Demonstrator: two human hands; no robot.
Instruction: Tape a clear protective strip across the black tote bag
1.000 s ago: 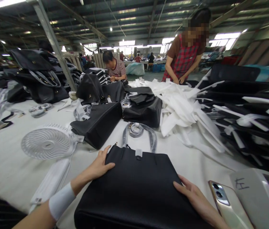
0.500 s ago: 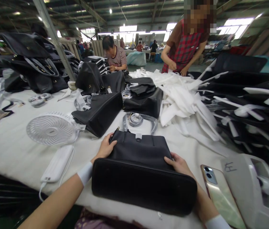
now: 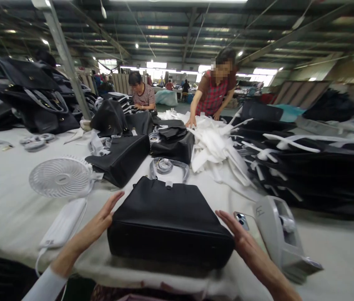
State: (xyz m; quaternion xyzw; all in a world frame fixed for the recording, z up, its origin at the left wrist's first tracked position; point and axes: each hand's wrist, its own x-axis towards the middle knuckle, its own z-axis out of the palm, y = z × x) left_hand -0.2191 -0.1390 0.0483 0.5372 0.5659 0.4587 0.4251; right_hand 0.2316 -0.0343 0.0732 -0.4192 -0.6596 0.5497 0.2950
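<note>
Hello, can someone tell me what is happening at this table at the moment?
A person stands at a white work table with a black handbag lying flat in front. The left hand and right hand are open, one on each side of the bag, not gripping it. A small white fan and a tape dispenser sit nearby. Across the table, two other people sort bags and white wrapping.

There is one camera, worn on the person's head. It looks forward and down toward 12 o'clock, very close to the black bag (image 3: 167,217) on the worktop (image 3: 4,209). Far workers show near the top.
</note>
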